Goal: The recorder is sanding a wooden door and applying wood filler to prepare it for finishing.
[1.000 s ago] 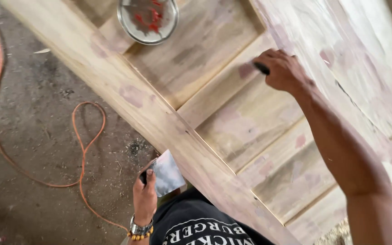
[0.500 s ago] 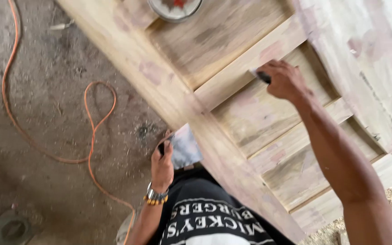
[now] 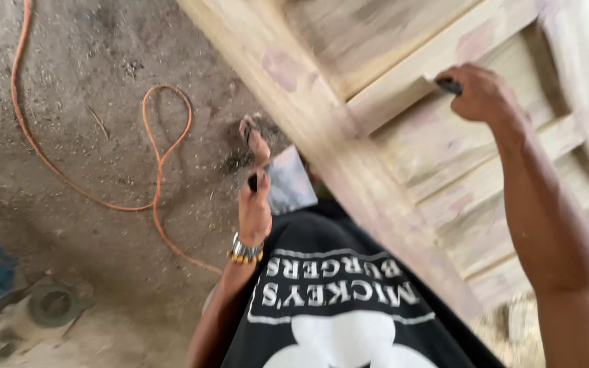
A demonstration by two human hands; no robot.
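Two hands share the work: our right hand point(image 3: 482, 92) closes on a small dark tool point(image 3: 450, 86) pressed against the pale panelled wooden door point(image 3: 403, 157) to work its rail, while our left hand point(image 3: 255, 208), below the door's edge, pinches a flat grey-bladed scraper point(image 3: 288, 180) kept ready.

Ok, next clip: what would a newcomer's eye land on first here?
First the big pale wooden panelled door slanting across the right half, with the right hand pressing a small dark tool against one of its rails. Next the left hand, lower centre, gripping a flat metal blade beside the door's edge. On the dusty floor at left, an orange cable loops around.
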